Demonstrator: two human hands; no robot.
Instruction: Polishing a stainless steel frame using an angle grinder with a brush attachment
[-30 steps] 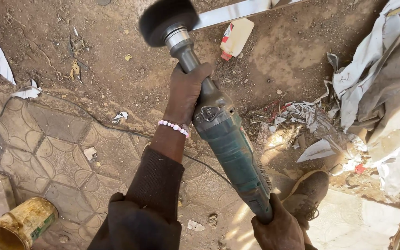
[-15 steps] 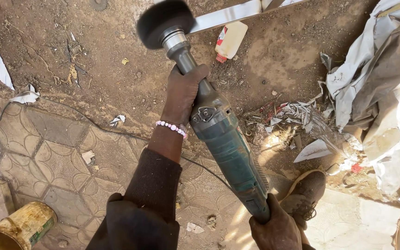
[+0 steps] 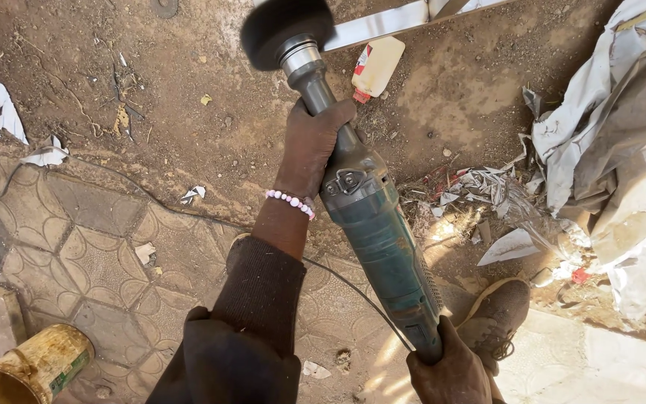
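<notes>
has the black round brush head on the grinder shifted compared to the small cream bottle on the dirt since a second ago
Yes, slightly. The black round brush head now lies further left of the small cream bottle, the gap between them a little wider than before.

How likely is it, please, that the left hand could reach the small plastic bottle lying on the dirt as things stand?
Probably not at once: the left hand is wrapped around the neck of the power tool, so it is occupied. The small plastic bottle lies uncovered on open dirt just beyond, with nothing between.
</notes>
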